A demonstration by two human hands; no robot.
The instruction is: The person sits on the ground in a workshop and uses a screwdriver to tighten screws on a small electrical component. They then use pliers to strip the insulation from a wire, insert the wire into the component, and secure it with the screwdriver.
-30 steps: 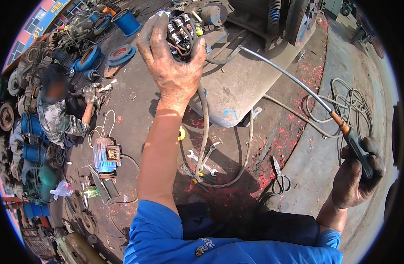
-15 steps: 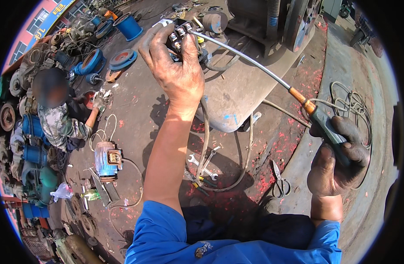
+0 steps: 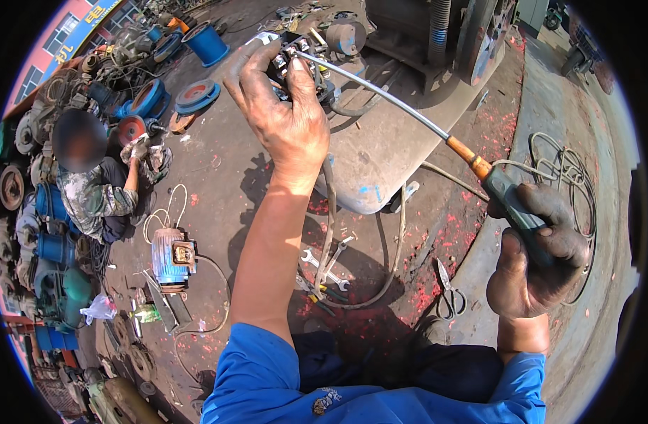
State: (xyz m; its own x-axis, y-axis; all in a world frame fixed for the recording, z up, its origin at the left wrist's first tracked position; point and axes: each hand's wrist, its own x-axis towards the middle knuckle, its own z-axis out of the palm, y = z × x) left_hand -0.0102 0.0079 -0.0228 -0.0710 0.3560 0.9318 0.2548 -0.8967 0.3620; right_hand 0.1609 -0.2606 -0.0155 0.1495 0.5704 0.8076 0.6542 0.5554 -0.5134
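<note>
My left hand (image 3: 288,131) grips a small black electrical block (image 3: 284,46) with metal terminals, thumb on one side and fingers on the other. Its underside and part of its wiring are hidden by the hand. In my right hand (image 3: 539,272) is a long screwdriver (image 3: 384,93) with a dark green handle and an orange-brown collar. The fingers wrap round the handle, and the thin steel shaft slants up to the left. Its tip meets the block among the terminals, close to my left thumb; which screw it touches is too small to tell.
A grey machine base (image 3: 370,166) with a thick cable stands ahead. Wrenches (image 3: 327,268) and scissors (image 3: 449,290) lie on the ground below. To the left are a small blue motor (image 3: 171,261) and a crouching person (image 3: 101,191) beside piled motor parts. Coiled cable (image 3: 571,173) lies right.
The screwdriver and my right hand have shifted slightly left, its tip moving to another spot on the block. My left hand barely moved. The crouching person's hands have drawn back and up.
</note>
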